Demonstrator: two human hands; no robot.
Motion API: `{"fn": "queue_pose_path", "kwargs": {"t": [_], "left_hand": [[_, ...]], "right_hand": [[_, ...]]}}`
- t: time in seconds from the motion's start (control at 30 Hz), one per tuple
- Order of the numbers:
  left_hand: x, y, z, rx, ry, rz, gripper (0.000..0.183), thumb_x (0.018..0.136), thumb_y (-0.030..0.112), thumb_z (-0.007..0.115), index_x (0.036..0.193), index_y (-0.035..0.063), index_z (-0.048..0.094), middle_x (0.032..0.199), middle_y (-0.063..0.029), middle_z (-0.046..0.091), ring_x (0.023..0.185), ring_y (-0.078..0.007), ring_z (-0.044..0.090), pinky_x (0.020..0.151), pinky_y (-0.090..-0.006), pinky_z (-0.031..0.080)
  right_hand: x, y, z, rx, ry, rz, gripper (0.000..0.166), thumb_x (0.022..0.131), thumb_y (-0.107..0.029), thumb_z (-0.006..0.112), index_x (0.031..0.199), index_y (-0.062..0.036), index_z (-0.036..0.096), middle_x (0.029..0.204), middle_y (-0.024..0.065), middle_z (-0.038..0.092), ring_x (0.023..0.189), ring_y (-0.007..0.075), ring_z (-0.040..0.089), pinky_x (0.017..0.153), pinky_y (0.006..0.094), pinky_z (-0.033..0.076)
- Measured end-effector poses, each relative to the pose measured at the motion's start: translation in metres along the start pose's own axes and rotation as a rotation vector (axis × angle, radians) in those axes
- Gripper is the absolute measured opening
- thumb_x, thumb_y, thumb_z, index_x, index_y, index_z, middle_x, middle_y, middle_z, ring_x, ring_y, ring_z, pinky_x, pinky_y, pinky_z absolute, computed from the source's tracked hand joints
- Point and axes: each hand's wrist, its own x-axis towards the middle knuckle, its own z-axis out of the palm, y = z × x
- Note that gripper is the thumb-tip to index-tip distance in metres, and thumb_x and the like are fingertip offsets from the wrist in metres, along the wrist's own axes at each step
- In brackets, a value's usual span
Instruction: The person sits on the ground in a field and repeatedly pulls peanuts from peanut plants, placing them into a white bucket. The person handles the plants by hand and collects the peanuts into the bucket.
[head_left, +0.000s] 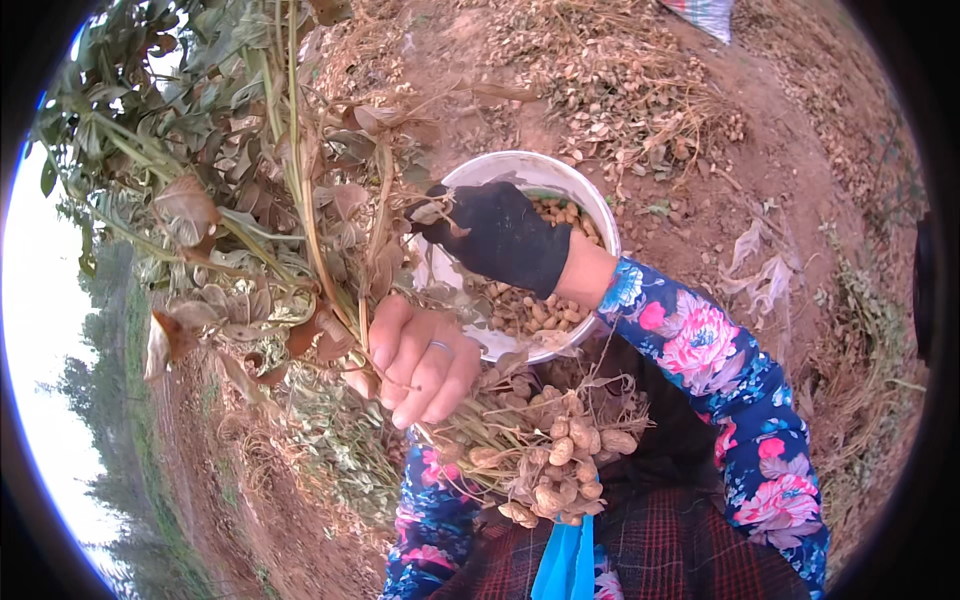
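My left hand, bare with a ring, is closed around the stems of a bunch of peanut plants. Its leafy tops spread to the upper left, while a cluster of peanut pods and roots hangs at the lower right, before my lap. Over a white plastic bucket is my right hand in a black glove, its fingers curled beside dry leaves and thin stems. Whether it grips any of them cannot be told. Loose peanuts lie inside the bucket, partly hidden by my right hand and the leaves.
Dry plants and leaf litter cover soil beyond the bucket. A woven sack shows at the top edge, and a torn piece of pale plastic film lies at the right. More uprooted foliage lies at the lower left.
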Motion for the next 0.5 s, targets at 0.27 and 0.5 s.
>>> {"fn": "queue_pose_path", "kwargs": {"t": [0.27, 0.5], "left_hand": [[-0.008, 0.032, 0.023, 0.508, 0.449, 0.287, 0.027, 0.075, 0.007, 0.054, 0.098, -0.0013, 0.042, 0.063, -0.0033, 0.051, 0.052, -0.012, 0.052, 0.05, -0.0253, 0.041], [0.004, 0.091, 0.027, 0.751, 0.649, 0.461, 0.024, 0.074, 0.002, 0.052, 0.097, -0.0001, 0.045, 0.063, 0.0014, 0.042, 0.057, -0.0076, 0.042, 0.058, -0.0217, 0.036]], "right_hand": [[-0.019, 0.082, -0.014, 0.324, -0.343, 0.531, 0.029, 0.077, -0.011, 0.056, 0.106, -0.0096, 0.059, 0.098, 0.0087, 0.062, 0.079, 0.0194, 0.061, 0.073, 0.0293, 0.047], [-0.009, 0.063, -0.022, 0.968, -0.129, 0.631, 0.027, 0.082, -0.015, 0.054, 0.106, -0.0022, 0.057, 0.093, 0.0058, 0.06, 0.09, 0.014, 0.056, 0.08, 0.0261, 0.044]]}}
